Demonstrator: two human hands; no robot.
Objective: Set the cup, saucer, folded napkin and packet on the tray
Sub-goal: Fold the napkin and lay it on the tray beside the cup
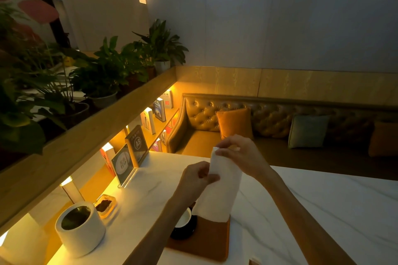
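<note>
A white napkin (221,187) hangs in the air above the table, held by both hands. My right hand (239,155) pinches its top corner, and my left hand (197,178) grips its left edge a little lower. Below it lies a brown tray (212,241) on the white marble table. On the tray's left part stands a white cup (184,218) on a dark saucer (185,232), partly hidden by my left forearm. I cannot make out a packet for certain; a small object (254,261) shows at the bottom edge.
A white cylindrical container (80,229) stands at the table's left, with a small glass dish (106,205) behind it. Acrylic sign stands (129,161) sit near the shelf edge. A tufted bench with cushions (234,122) runs behind the table. Plants line the ledge on the left.
</note>
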